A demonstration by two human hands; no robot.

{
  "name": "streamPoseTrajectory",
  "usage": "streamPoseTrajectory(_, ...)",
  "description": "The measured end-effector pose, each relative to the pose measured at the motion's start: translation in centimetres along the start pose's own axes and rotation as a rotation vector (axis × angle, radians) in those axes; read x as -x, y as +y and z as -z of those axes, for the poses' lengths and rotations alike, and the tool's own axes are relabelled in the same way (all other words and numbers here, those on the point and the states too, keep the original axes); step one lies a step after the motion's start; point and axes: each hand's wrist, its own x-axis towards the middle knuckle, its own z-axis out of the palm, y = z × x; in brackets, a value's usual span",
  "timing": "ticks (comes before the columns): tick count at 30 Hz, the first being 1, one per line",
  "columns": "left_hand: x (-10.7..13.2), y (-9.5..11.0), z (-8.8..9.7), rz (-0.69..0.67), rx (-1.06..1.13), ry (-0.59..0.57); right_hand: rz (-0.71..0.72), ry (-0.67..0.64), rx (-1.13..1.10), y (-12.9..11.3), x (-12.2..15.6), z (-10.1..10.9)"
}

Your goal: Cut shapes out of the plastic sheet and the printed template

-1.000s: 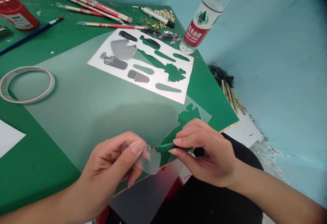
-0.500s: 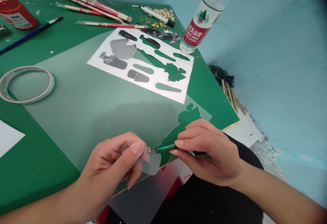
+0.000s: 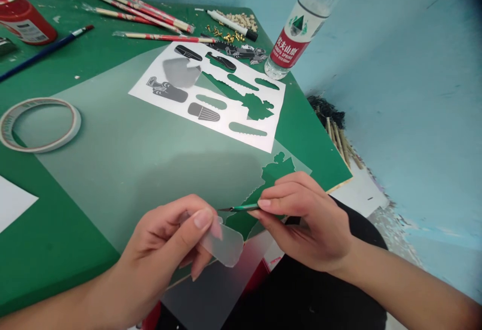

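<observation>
Between the thumb and fingers of my left hand (image 3: 176, 237) is a small translucent plastic piece with rounded corners (image 3: 225, 243). My right hand (image 3: 305, 219) pinches a green-handled craft knife (image 3: 244, 208), its thin dark tip pointing left. That tip is just above the plastic piece, apart from it. Under both hands lies a large translucent plastic sheet (image 3: 124, 139), with a jagged figure-shaped hole (image 3: 276, 169) through which the green table shows. A white paper (image 3: 226, 134) with black printed shapes and several cut-out openings rests on the sheet's far part.
A roll of tape (image 3: 70, 134) lies at the left of the green table (image 3: 68, 249). Behind are a red bottle (image 3: 26, 18), a blue paintbrush (image 3: 41, 53), several wrapped sticks (image 3: 150, 16), a marker (image 3: 233, 23) and brass fasteners (image 3: 229, 34). A water bottle (image 3: 293, 38) stands at the right edge.
The knife tip has lifted off the plastic piece, and my right hand has risen slightly. In my left hand the piece has turned, showing more of its length.
</observation>
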Motion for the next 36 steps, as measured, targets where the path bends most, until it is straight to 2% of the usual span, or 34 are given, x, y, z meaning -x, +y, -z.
streamPoseTrajectory(4,-0.1,0.3,-0.2,-0.003,-0.008,0.003,-0.081,0.051,-0.077,-0.1,-0.1,0.0)
streamPoseTrajectory(6,-0.2,0.6,-0.4,-0.003,-0.024,0.006,-0.226,0.067,-0.173,-0.5,0.0,0.0)
streamPoseTrajectory(8,-0.4,0.8,-0.6,-0.022,-0.064,0.025,-0.441,0.046,-0.328,-1.0,-0.2,0.1)
streamPoseTrajectory(10,-0.5,0.9,-0.8,-0.053,-0.159,0.049,-0.656,-0.036,-0.526,-1.4,-0.7,0.0)
streamPoseTrajectory(12,-0.4,0.9,-0.8,-0.094,-0.274,0.053,-0.833,-0.177,-0.726,-1.7,-1.3,-0.2)
streamPoseTrajectory(15,-0.2,0.4,-0.6,-0.130,-0.369,0.038,-1.004,-0.388,-0.956,-1.8,-2.2,-0.7)
streamPoseTrajectory(17,-0.1,-0.1,-0.5,-0.130,-0.366,0.026,-1.038,-0.437,-1.035,-1.8,-2.5,-1.0)
streamPoseTrajectory(21,-0.3,-0.6,-0.3,-0.092,-0.299,0.013,-1.034,-0.424,-1.106,-1.8,-2.5,-1.2)
streamPoseTrajectory(26,-0.7,-0.7,-0.3,-0.064,-0.292,-0.001,-0.980,-0.420,-1.010,-1.5,-2.0,-1.3)
streamPoseTrajectory(29,-0.8,-0.8,-0.3,-0.091,-0.295,-0.003,-0.941,-0.401,-0.985,-1.3,-1.4,-1.6)
streamPoseTrajectory(31,-0.9,-1.0,-0.4,-0.124,-0.274,-0.008,-0.909,-0.321,-0.912,-1.4,-1.1,-2.0)
streamPoseTrajectory(34,-1.2,-1.4,-0.5,-0.138,-0.244,-0.015,-0.884,-0.105,-0.765,-1.6,-0.8,-2.8)
streamPoseTrajectory(36,-1.3,-1.6,-0.7,-0.131,-0.248,0.007,-0.891,-0.041,-0.782,-1.6,-0.9,-3.4)
